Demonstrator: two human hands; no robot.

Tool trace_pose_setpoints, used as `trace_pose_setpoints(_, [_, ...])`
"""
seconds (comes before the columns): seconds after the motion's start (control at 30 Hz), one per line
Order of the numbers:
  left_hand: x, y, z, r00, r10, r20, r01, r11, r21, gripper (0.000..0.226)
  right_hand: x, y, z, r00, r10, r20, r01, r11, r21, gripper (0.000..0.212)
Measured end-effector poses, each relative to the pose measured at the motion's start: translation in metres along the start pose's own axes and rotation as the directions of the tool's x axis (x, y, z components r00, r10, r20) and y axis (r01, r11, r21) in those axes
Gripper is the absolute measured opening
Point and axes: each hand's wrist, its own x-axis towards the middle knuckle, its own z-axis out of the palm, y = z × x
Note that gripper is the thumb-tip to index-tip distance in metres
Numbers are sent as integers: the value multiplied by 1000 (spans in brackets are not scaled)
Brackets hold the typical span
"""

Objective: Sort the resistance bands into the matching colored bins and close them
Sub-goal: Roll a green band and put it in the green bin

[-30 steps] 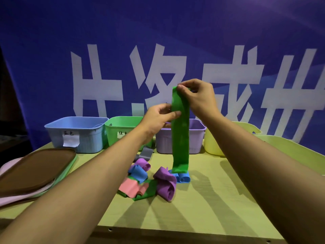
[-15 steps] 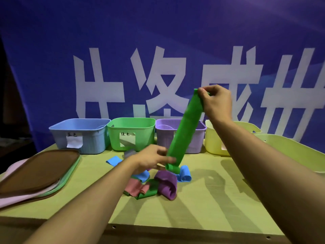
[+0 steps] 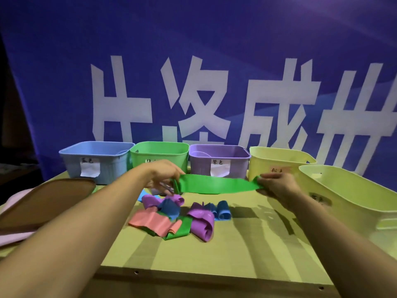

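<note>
Green band [image 3: 214,186] stretches level above the counter [image 3: 247,244], before the bins; left hand [image 3: 163,175] pinches its folded left end, seemingly, and right hand [image 3: 277,186] pinches the other end.

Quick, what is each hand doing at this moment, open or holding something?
Left hand: pinches the left end of the green band.
Right hand: pinches its right end.
</note>
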Motion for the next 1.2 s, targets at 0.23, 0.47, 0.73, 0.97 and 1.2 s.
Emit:
trace_pose_setpoints(0.23, [4,23,10,970,242,-39,-233,961,150,31,-9,-1,12,920,262,292,179,382,-907,42])
trace_pose_setpoints(0.47, [-1,51,34,912,396,108,-411,881,234,11,-31,-35,75,743,-141,654,512,750,-419,48])
trace_pose_setpoints(0.73, [-9,51,26,935,353,45,-346,931,-114,50,-36,-36,87,841,-290,456,476,799,-369,24])
trace_pose_setpoints(0.97, [-21,48,20,903,414,119,-296,797,-527,31,-45,-43,83,864,-297,406,375,918,-126,25])
trace_pose_setpoints(1.2, [-18,45,23,867,497,-42,-466,777,-422,24,-54,-50,88,858,-327,395,394,914,-99,35])
